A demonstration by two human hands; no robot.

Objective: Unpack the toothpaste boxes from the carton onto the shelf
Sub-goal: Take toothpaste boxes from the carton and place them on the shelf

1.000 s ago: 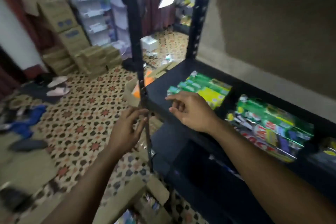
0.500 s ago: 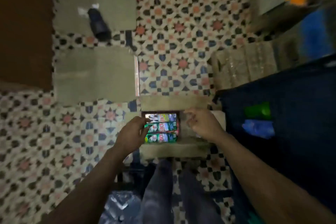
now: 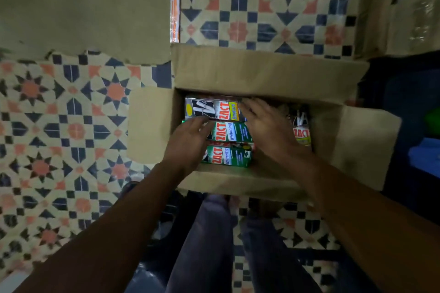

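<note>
Head view, looking straight down: a grey toothpaste box point(image 3: 214, 110) lies flat in the far-left corner of the carton point(image 3: 262, 71). A green toothpaste box point(image 3: 232, 131) sits tight beside it, and a second green box point(image 3: 228, 156) lies against the near wall. A fourth box point(image 3: 302, 131) shows by the right wall, partly hidden.

The left hand point(image 3: 190, 143) rests over the left ends of the green boxes, its grip loose, with the fingers only lightly bent and closed on nothing. The right hand point(image 3: 269, 126) lies spread across the right ends, fingertips touching the grey box, and its grip is likewise wide and empty.

The carton stands with its flaps folded out on the patterned floor point(image 3: 71, 126), between the person's feet and a cardboard sheet point(image 3: 83, 7). The dark surface at the right edge is probably the shelf point(image 3: 400, 93).

The step in hand looks like reaching in for the next pick. Next, the fingers must work down the ends of a box or a row, pinch from both sides, and lift clear of the walls.
</note>
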